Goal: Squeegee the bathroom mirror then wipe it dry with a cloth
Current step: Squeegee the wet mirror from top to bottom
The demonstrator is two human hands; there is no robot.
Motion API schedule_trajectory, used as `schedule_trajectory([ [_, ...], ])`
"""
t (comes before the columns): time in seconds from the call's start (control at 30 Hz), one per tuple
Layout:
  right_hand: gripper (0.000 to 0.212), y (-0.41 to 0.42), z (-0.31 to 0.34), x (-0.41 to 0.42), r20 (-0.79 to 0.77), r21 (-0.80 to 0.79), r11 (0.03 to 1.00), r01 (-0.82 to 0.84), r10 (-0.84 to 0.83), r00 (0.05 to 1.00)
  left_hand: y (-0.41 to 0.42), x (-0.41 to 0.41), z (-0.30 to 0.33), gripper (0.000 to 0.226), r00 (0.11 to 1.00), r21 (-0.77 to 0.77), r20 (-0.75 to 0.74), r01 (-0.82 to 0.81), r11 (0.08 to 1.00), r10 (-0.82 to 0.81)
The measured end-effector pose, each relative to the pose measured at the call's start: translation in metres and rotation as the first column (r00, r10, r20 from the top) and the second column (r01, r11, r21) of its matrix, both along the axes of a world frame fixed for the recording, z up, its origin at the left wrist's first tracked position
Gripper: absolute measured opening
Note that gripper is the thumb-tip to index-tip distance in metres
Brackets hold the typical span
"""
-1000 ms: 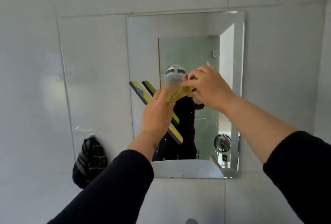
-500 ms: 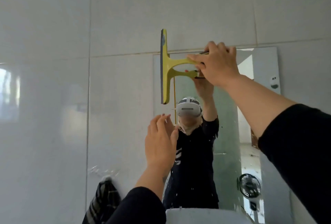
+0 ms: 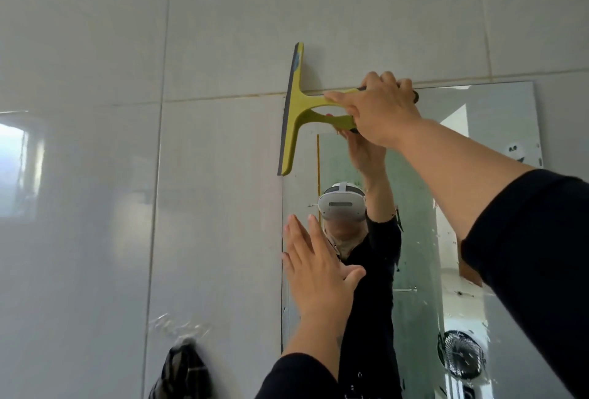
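A yellow-green squeegee (image 3: 294, 111) with a dark rubber blade stands upright at the mirror's top left corner, its blade along the left edge and partly over the tile above. My right hand (image 3: 379, 108) grips its handle from the right. The rectangular mirror (image 3: 497, 130) hangs on the white tiled wall and shows water spots. My left hand (image 3: 318, 274) is open with fingers together, flat near the mirror's left edge, below the squeegee. A dark checked cloth (image 3: 183, 373) hangs on the wall at the lower left.
White glossy tiles (image 3: 95, 207) cover the wall around the mirror. A clear plastic hook (image 3: 178, 328) holds the cloth. The mirror reflects a person in black, a small fan (image 3: 460, 357) and a doorway.
The squeegee passed from both hands into my right hand, which raised it to the mirror's top left corner. My left hand let go and opened flat lower down. The view tilted upward.
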State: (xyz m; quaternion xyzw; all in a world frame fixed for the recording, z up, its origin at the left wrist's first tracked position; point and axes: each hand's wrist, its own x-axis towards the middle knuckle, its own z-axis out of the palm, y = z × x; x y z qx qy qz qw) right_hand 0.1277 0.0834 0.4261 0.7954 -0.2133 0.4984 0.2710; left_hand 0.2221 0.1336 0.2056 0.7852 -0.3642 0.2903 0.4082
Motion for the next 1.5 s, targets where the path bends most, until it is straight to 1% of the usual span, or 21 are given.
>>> schedule_trajectory([
  [0.17, 0.047, -0.011, -0.006, -0.017, 0.009, 0.011, 1.000, -0.009, 0.009, 1.000, 0.001, 0.000, 0.000, 0.112, 1.000, 0.003, -0.004, 0.011, 1.000, -0.011],
  [0.37, 0.047, -0.033, -0.013, -0.057, 0.046, 0.003, 0.999, 0.054, -0.054, 0.998, 0.000, -0.004, 0.002, 0.113, 0.999, -0.016, -0.023, 0.038, 0.999, -0.039],
  [0.53, 0.048, -0.044, -0.021, -0.091, 0.054, 0.027, 0.993, 0.116, -0.117, 0.992, -0.005, -0.010, 0.005, 0.111, 0.999, -0.027, -0.051, 0.004, 1.000, -0.005],
  [0.63, 0.052, -0.048, -0.024, -0.107, 0.038, 0.046, 0.987, 0.155, -0.156, 0.987, -0.012, -0.018, 0.012, 0.105, 1.000, -0.039, 0.001, 0.019, 0.999, -0.019],
  [0.7, 0.054, -0.051, -0.025, -0.118, 0.036, 0.050, 0.981, 0.190, -0.192, 0.981, -0.016, -0.023, 0.016, 0.106, 0.999, -0.011, 0.018, 0.048, 0.999, -0.048],
  [0.93, 0.055, -0.070, -0.034, -0.156, 0.050, 0.186, 0.950, 0.253, -0.266, 0.963, -0.021, -0.025, 0.018, 0.112, 0.998, 0.003, 0.013, 0.063, 0.998, -0.063],
  [1.1, 0.048, -0.080, -0.048, -0.176, 0.094, 0.315, 0.923, 0.223, -0.264, 0.960, -0.020, -0.023, 0.017, 0.115, 0.997, 0.006, 0.012, 0.073, 0.997, -0.073],
  [1.27, 0.045, -0.082, -0.066, -0.177, 0.177, 0.387, 0.906, 0.173, -0.257, 0.950, -0.021, -0.022, 0.016, 0.113, 0.997, -0.003, 0.018, 0.080, 0.997, -0.080],
  [1.37, 0.043, -0.079, -0.075, -0.169, 0.250, 0.419, 0.902, 0.104, -0.225, 0.942, -0.021, -0.019, 0.015, 0.113, 0.996, 0.000, 0.037, 0.085, 0.996, -0.085],
  [1.5, 0.043, -0.079, -0.089, -0.163, 0.406, 0.489, 0.869, -0.068, -0.158, 0.900, -0.023, -0.018, 0.015, 0.116, 0.996, -0.007, 0.033, 0.087, 0.996, -0.087],
])
